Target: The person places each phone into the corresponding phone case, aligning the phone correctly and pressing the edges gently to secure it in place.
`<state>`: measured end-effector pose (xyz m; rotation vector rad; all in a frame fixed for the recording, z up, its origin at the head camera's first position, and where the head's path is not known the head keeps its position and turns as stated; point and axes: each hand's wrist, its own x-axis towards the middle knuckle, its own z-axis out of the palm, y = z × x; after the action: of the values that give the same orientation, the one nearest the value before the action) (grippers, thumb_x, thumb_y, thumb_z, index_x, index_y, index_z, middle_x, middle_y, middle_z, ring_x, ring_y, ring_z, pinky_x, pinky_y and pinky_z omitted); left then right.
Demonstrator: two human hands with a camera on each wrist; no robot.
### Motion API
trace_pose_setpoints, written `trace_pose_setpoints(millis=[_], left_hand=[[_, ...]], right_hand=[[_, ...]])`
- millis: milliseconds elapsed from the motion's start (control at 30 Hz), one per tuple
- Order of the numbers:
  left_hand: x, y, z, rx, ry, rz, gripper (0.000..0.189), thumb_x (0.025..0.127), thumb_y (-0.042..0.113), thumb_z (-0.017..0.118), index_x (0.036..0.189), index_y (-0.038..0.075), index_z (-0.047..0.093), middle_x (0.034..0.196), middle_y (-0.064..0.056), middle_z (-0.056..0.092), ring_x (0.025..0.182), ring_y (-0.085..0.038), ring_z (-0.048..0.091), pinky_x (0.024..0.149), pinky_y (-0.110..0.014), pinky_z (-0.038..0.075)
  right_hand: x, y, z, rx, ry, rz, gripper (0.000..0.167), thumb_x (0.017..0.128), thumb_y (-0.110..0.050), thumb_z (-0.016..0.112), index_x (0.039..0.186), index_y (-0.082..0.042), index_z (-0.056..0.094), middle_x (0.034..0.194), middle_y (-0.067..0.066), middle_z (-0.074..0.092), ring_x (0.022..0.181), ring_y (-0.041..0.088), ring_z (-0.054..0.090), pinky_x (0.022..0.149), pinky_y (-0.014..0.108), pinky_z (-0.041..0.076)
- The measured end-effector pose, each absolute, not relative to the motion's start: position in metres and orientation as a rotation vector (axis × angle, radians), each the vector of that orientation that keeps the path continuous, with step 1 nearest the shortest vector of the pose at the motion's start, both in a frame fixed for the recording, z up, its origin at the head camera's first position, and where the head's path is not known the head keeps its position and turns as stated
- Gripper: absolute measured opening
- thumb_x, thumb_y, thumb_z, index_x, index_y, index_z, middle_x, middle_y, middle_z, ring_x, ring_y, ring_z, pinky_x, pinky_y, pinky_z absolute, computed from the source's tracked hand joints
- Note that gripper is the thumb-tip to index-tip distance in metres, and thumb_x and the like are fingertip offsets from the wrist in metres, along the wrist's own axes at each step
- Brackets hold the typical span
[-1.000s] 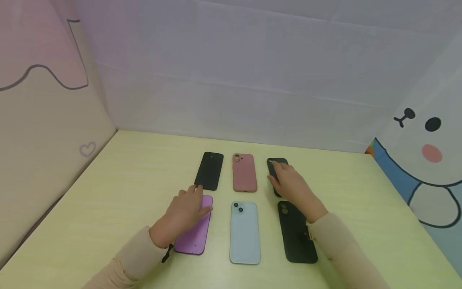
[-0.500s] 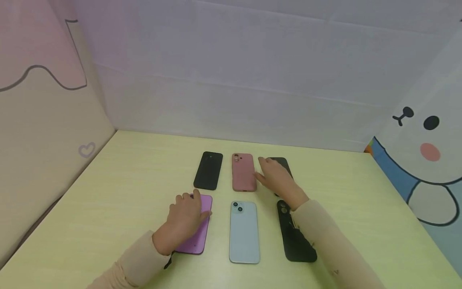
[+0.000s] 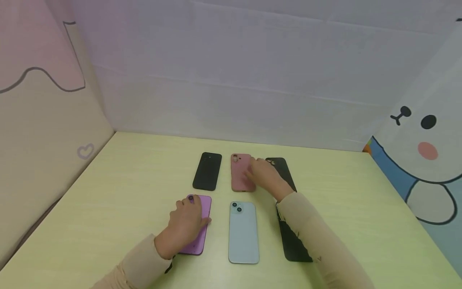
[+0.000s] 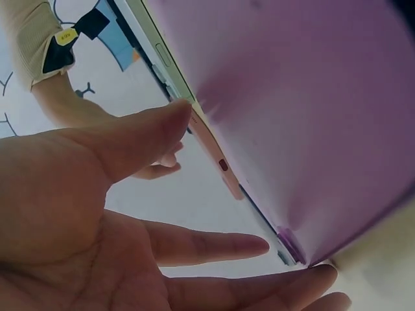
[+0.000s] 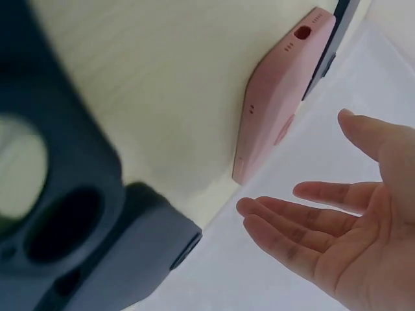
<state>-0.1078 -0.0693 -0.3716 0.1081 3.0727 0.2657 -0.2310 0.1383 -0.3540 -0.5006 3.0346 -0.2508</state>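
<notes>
My left hand [image 3: 182,224] is over a purple phone [image 3: 197,243] at the front left. In the left wrist view its fingers and thumb are extended beside the purple phone's edge; whether a fingertip touches is unclear. My right hand [image 3: 265,174] hovers at the right side of a pink phone case [image 3: 238,172] in the back row. The right wrist view has that hand [image 5: 363,240] with spread, loosely bent fingers, holding nothing, apart from the pink case [image 5: 285,91]. A black phone case [image 3: 294,243] at the front right is partly hidden by my right sleeve.
Between the hands lies a light blue phone [image 3: 243,237] with two lenses. A black phone [image 3: 207,171] is at the back left, and another dark phone or case [image 3: 284,168] at the back right. Fabric walls [image 3: 231,92] enclose the pale yellow table [image 3: 122,176].
My right hand has moved left, from the back-right dark phone or case to the pink case, uncovering the dark one's top. My left hand stays over the purple phone, having shifted only slightly.
</notes>
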Motion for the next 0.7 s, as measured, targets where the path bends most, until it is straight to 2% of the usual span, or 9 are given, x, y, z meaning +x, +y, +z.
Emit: trace_pose_setpoints(millis=[167,300,400,467,567,700], left_hand=[[-0.106,-0.068,-0.376,0.111,3.107,0.249,0.071,0.075,0.036,0.073,0.12,-0.011,0.045,0.103,-0.033,0.053,0.091,-0.04,0.052,0.062,-0.05,0.051],[-0.107,-0.067,-0.377,0.093,3.106,0.242,0.072,0.075,0.037,0.073,0.121,-0.011,0.045,0.104,-0.034,0.052,0.092,-0.04,0.052,0.062,-0.049,0.052],[-0.108,-0.066,-0.378,0.077,3.092,0.258,0.073,0.075,0.036,0.073,0.122,-0.011,0.044,0.105,-0.034,0.051,0.092,-0.04,0.051,0.062,-0.049,0.051],[-0.109,-0.065,-0.378,0.056,3.074,0.273,0.073,0.075,0.036,0.073,0.123,-0.011,0.043,0.106,-0.035,0.05,0.094,-0.041,0.05,0.064,-0.049,0.051],[-0.111,-0.063,-0.377,0.015,3.028,0.296,0.075,0.076,0.035,0.073,0.128,-0.009,0.04,0.11,-0.036,0.048,0.098,-0.043,0.048,0.068,-0.051,0.051],[-0.113,-0.061,-0.375,-0.04,2.982,0.325,0.079,0.077,0.033,0.073,0.133,-0.007,0.035,0.113,-0.037,0.046,0.101,-0.046,0.046,0.072,-0.053,0.05]], right_hand=[[-0.235,0.13,-0.361,-0.431,2.975,-0.25,0.036,0.093,-0.028,0.05,0.112,0.002,0.05,0.076,0.01,0.055,0.066,0.018,0.049,0.059,0.029,0.041],[-0.237,0.125,-0.365,-0.402,2.956,-0.277,0.024,0.093,-0.027,0.051,0.089,-0.003,0.05,0.062,0.004,0.047,0.056,0.016,0.045,0.05,0.026,0.035],[-0.239,0.121,-0.368,-0.376,2.953,-0.297,0.026,0.092,-0.025,0.051,0.074,-0.008,0.045,0.057,0.001,0.041,0.053,0.016,0.043,0.048,0.026,0.034],[-0.24,0.119,-0.37,-0.353,2.947,-0.295,0.03,0.092,-0.026,0.051,0.069,-0.009,0.042,0.056,0.001,0.04,0.055,0.017,0.044,0.05,0.028,0.036],[-0.24,0.115,-0.371,-0.316,2.946,-0.278,0.033,0.091,-0.03,0.052,0.067,-0.01,0.045,0.06,0.003,0.047,0.065,0.023,0.049,0.058,0.033,0.041],[-0.239,0.11,-0.371,-0.291,2.948,-0.253,0.035,0.089,-0.037,0.055,0.073,-0.006,0.054,0.073,0.01,0.058,0.08,0.029,0.051,0.068,0.041,0.045]])
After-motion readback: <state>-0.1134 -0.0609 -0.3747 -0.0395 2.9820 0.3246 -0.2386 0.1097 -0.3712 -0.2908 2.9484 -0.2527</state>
